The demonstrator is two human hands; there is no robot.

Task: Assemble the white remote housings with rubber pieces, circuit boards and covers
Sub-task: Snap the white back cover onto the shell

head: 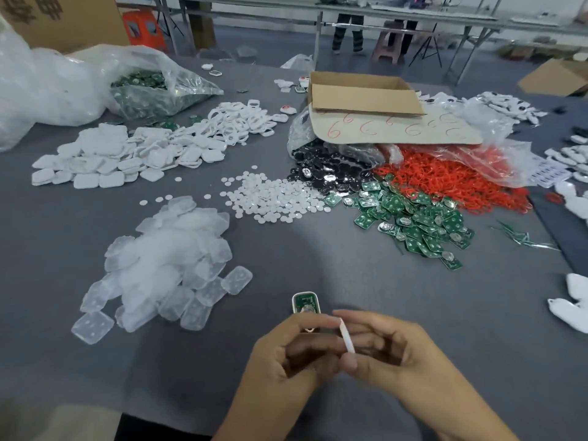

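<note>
My left hand [286, 354] grips a white remote housing [305, 303] with a green circuit board seated in it; only its far end shows above my fingers. My right hand [391, 354] pinches a thin white cover [347, 336], seen edge-on, right beside the housing. Both hands meet near the table's front edge. Piles lie beyond them: translucent rubber pieces [168, 265], green circuit boards [413, 218], small white discs [270, 198], white covers [105, 160] and white housing frames [235, 122].
Black parts [324, 170] and red rings [451, 179] spill from bags under a cardboard box [362, 97]. A bag of green boards [149, 90] lies at the back left. More white pieces [572, 307] sit at the right edge. The grey table [381, 281] carries everything.
</note>
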